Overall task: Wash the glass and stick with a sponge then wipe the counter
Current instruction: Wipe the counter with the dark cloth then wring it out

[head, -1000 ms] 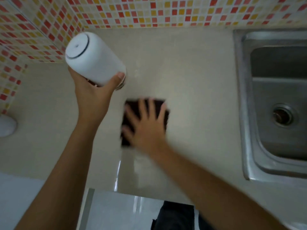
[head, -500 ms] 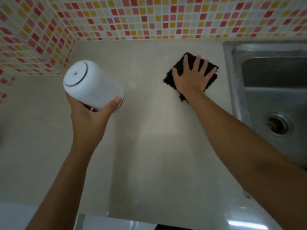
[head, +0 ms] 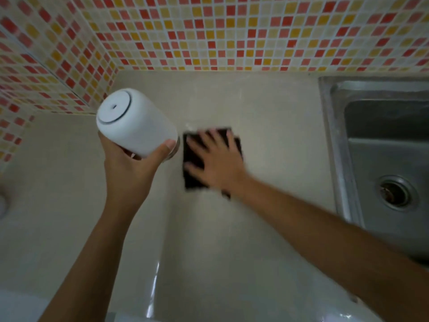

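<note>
My left hand holds a white cylindrical container lifted off the beige counter, tilted with its flat end toward me. A rim of clear glass shows at its lower right end, near my thumb. My right hand lies flat with spread fingers on a dark square cloth, pressing it to the counter just right of the container. The hand and cloth are blurred by motion. No stick is in sight.
A steel sink with a round drain lies to the right. Mosaic tile walls close the counter at the back and left. A white rounded object sits at the far left edge.
My right hand has slid the dark cloth from the back of the counter near the sink toward me and leftward, close to the held container. The left hand keeps the container raised.
</note>
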### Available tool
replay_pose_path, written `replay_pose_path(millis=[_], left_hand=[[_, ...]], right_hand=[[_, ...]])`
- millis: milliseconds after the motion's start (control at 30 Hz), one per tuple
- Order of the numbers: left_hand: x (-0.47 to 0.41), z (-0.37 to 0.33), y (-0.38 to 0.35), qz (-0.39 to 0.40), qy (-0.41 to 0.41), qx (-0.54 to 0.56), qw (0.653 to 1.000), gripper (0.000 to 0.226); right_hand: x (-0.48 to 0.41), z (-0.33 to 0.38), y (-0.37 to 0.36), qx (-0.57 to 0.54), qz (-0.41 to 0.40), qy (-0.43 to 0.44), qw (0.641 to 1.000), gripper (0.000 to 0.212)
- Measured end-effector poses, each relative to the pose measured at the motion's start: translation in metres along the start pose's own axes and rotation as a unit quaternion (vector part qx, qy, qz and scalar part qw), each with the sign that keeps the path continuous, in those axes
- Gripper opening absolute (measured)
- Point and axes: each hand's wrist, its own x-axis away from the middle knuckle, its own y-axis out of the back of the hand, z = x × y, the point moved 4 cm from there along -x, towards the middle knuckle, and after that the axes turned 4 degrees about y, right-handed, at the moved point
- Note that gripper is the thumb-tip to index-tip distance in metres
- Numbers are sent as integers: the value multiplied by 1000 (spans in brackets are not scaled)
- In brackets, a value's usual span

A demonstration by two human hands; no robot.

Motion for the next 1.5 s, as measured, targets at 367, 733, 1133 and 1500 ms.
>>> replay_pose_path(millis=[367, 733, 1133, 1500], left_hand=[[8, 24, 0, -1, 30, -13, 999, 96], [9, 16, -44, 40, 27, 6, 999, 94], [-2, 11, -43, 39, 1, 1, 999, 92], [-7, 14, -36, 20, -6, 13, 1000, 94]], right_hand=[[83, -103, 24, 41, -41, -180, 982, 67], [121, -107, 28, 52, -14, -64, 996, 68], [150, -88, 23, 40, -64, -140, 987, 64], [43, -67, 14, 33, -12, -142, 989, 77]])
